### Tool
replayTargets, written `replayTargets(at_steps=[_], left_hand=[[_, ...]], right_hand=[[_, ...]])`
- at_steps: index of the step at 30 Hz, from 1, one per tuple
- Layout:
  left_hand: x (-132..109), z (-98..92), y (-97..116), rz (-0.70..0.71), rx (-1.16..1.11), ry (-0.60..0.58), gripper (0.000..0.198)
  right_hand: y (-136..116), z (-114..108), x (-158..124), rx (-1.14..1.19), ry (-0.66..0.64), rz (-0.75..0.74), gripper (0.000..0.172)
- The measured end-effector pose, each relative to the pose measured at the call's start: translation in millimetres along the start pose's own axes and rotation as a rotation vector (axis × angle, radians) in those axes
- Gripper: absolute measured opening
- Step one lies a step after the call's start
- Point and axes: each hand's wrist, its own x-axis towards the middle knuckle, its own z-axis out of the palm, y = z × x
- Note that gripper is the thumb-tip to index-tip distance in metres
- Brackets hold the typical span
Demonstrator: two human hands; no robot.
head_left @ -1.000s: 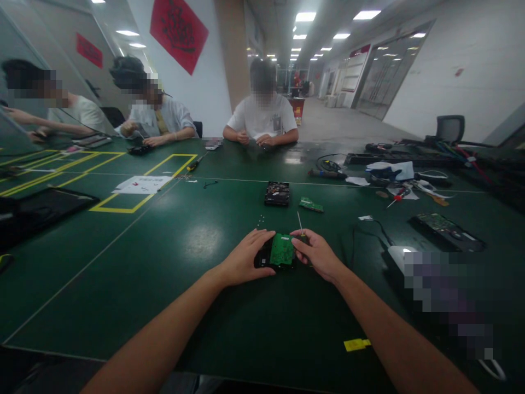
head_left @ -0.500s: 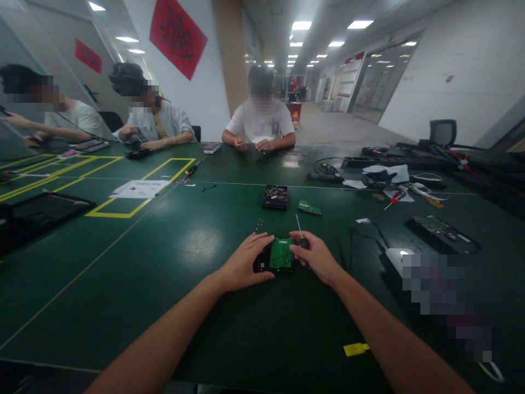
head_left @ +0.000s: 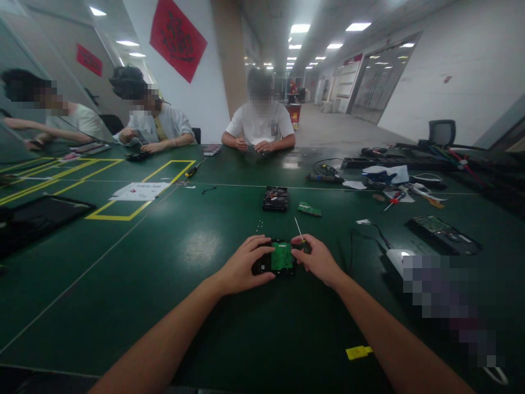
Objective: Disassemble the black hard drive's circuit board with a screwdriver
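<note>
Clasps hard drive [head_left: 262, 267] in left hand [head_left: 245, 267], pinches screwdriver [head_left: 301, 233] in right hand [head_left: 318, 258], apparently positioning green board [head_left: 281, 257], likely needing steadiness next.

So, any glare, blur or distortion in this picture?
In the head view, pale glare lies on the green tabletop, left of the left hand; in the head view, the circuit board looks soft in fine detail; in the head view, the glass doors lean, probably wide-angle distortion.
</note>
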Motion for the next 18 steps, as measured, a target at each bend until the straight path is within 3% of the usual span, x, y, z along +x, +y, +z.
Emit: replayTargets(at_steps=[9, 18], left_hand=[[0.5, -3.8, 3.1, 0.024, -0.006, -0.012, 0.051], [0.5, -5.0, 7.1, -0.001, 0.007, -0.007, 0.05]], right_hand=[[9.1, 0.1, 3.6, 0.03, -0.01, -0.025, 0.036], [2.6, -1.2, -1.3, 0.001, -0.006, -0.052, 0.041]])
